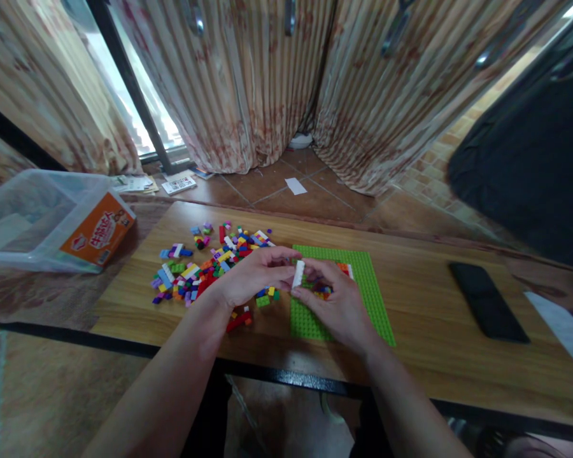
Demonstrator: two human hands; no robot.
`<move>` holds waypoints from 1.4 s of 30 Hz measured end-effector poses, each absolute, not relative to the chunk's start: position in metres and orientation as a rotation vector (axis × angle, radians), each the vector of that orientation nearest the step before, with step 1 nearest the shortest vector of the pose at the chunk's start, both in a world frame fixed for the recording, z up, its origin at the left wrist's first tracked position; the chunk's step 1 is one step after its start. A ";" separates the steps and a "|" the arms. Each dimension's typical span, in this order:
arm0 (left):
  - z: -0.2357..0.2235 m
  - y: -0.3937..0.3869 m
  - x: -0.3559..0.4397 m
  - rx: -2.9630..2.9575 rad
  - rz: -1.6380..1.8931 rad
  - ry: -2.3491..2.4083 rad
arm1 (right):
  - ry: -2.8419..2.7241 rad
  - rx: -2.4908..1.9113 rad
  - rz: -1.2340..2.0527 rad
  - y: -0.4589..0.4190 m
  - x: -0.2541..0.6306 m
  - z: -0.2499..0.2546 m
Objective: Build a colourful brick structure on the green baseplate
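A long white toy brick (298,274) is held upright between my two hands, above the left edge of the green baseplate (375,299). My left hand (255,275) reaches over from the left, its fingers closed at the brick's upper side. From the right, my right hand (337,300) pinches the same brick between thumb and fingers. Under and behind my right hand, orange, white and other coloured bricks (344,268) sit on the baseplate, mostly hidden by it. Loose coloured bricks (191,272) are heaped left of the plate, partly behind my left hand and forearm.
A clear plastic bin (38,184) with an orange label stands at the table's left end. A black phone (488,300) lies at the right, near white paper (561,327). A few bricks (239,320) lie near the wooden table's front edge. Curtains (248,89) hang beyond.
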State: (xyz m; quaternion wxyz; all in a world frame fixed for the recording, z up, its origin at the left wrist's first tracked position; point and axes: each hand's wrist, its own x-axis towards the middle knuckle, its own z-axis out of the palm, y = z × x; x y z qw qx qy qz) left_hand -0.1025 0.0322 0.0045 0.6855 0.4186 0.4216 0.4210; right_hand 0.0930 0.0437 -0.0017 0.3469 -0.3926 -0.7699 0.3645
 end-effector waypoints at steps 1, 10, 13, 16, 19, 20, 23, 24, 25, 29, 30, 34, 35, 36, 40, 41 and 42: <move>0.004 0.032 -0.102 0.949 0.927 0.959 | -2.055 -1.045 0.868 0.047 0.104 0.000; 0.003 0.034 -0.102 1.026 0.892 1.044 | -2.330 -1.259 0.429 0.079 0.182 -0.010; 0.001 0.035 -0.102 1.030 0.881 1.042 | -2.389 -1.254 0.403 0.079 0.180 -0.014; 0.000 0.035 -0.102 1.030 0.879 1.045 | -2.416 -1.272 0.391 0.078 0.176 -0.015; 0.001 0.036 -0.102 1.034 0.882 1.051 | -2.420 -1.300 0.389 0.077 0.174 -0.014; 0.001 0.036 -0.102 1.036 0.884 1.052 | -2.415 -1.307 0.393 0.077 0.174 -0.014; 0.002 0.035 -0.102 1.036 0.889 1.054 | -2.393 -1.317 0.424 0.077 0.173 -0.014; 0.002 0.035 -0.102 1.034 0.892 1.055 | -2.387 -1.319 0.439 0.078 0.173 -0.014; 0.002 0.035 -0.102 1.034 0.896 1.055 | -2.382 -1.321 0.454 0.078 0.174 -0.014; 0.003 0.035 -0.103 1.042 0.895 1.056 | -2.374 -1.300 0.518 0.078 0.175 -0.014; 0.003 0.035 -0.104 1.044 0.892 1.057 | -2.372 -1.287 0.533 0.079 0.175 -0.014; 0.002 0.035 -0.104 1.055 0.891 1.062 | -2.349 -1.274 0.568 0.079 0.176 -0.016; 0.002 0.035 -0.104 1.056 0.891 1.062 | -2.343 -1.276 0.578 0.079 0.176 -0.017; 0.002 0.035 -0.103 1.056 0.892 1.062 | -2.339 -1.274 0.588 0.079 0.176 -0.017; 0.002 0.035 -0.103 1.058 0.889 1.065 | -2.348 -1.274 0.613 0.080 0.177 -0.018; 0.002 0.035 -0.103 1.059 0.887 1.067 | -2.346 -1.286 0.621 0.080 0.177 -0.018; 0.002 0.036 -0.103 1.058 0.886 1.071 | -2.339 -1.299 0.632 0.080 0.176 -0.019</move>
